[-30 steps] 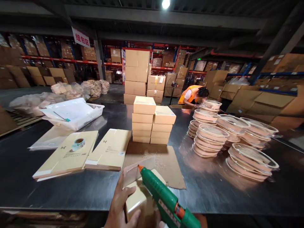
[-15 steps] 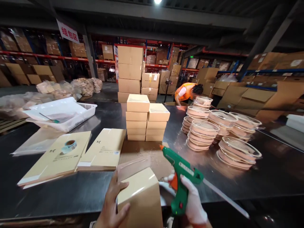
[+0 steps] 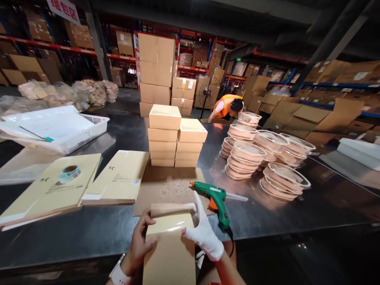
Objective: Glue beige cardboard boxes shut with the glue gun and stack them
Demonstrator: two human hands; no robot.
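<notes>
A tan cardboard box (image 3: 169,249) is between my hands at the table's near edge, its end flap raised at the far side. My bare left hand (image 3: 141,235) grips its left side, fingers round the far corner and thumb along the near face. My right hand (image 3: 204,229), in a white glove, touches the right side and flap, its fingers stretched and thumb apart. Just beyond it, a green glue gun (image 3: 215,198) with an orange nozzle and trigger lies on the table, cord trailing toward me. Under its tip, a cardboard sheet (image 3: 157,198) carries dried bits.
Small closed boxes (image 3: 163,134) stand stacked ahead. Flat cartons (image 3: 118,176) lie to the left, near a tape roll (image 3: 71,172) and a white basket (image 3: 89,130). Round clear-lidded containers (image 3: 246,158) are piled at right. A person in an orange vest (image 3: 227,107) bends beyond the table.
My right hand has let go of the glue gun, which now lies on the cardboard and table, and has moved left onto the box. My left hand still holds the box.
</notes>
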